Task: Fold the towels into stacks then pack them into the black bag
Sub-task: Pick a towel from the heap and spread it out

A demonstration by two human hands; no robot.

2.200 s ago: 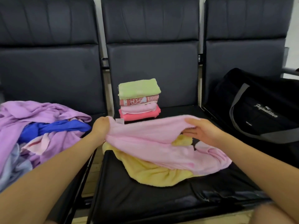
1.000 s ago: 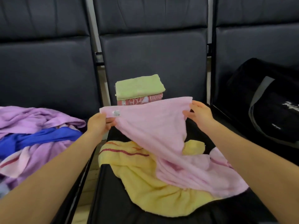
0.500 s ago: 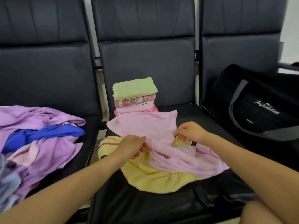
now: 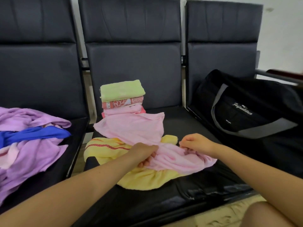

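Note:
A light pink towel (image 4: 134,128) lies spread on the middle seat, its far part flat and its near part bunched. My left hand (image 4: 143,153) grips the bunched near edge at the left. My right hand (image 4: 196,142) pinches the same bunched edge at the right. A yellow towel (image 4: 147,179) lies crumpled underneath. Behind stands a stack of folded towels (image 4: 122,95) with a green one on top. The black bag (image 4: 246,108) rests on the right seat.
A heap of unfolded purple, blue and pink towels (image 4: 31,138) covers the left seat. The black middle seat (image 4: 147,207) shows bare leather near me. Chair backs rise behind; a metal armrest (image 4: 278,76) is at far right.
The pink towel, held up by its top corners a second ago, now lies on the seat. Both hands have dropped to its near bunched edge and moved slightly apart.

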